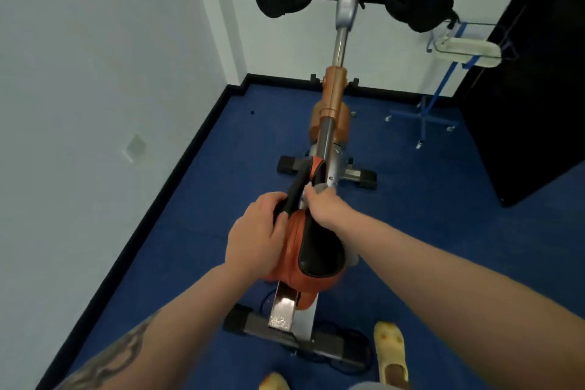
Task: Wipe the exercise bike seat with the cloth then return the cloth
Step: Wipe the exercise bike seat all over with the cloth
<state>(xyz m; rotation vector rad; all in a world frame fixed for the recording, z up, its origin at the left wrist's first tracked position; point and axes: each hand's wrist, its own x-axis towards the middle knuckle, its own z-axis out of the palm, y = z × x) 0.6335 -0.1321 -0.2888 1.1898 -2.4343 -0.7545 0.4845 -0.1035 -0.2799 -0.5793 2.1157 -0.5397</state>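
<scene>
Head view: the orange and black seat (311, 250) of an exercise bike (335, 98) is seen from above. The left hand (256, 234) is clamped on the seat's left side. A grey cloth (319, 190) is gripped by the right hand (323, 207) near the seat's nose.

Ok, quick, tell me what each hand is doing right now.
Left hand: closed on the left side of the bike seat, steadying it.
Right hand: closed on a grey cloth, pressed near the seat's nose.
</scene>
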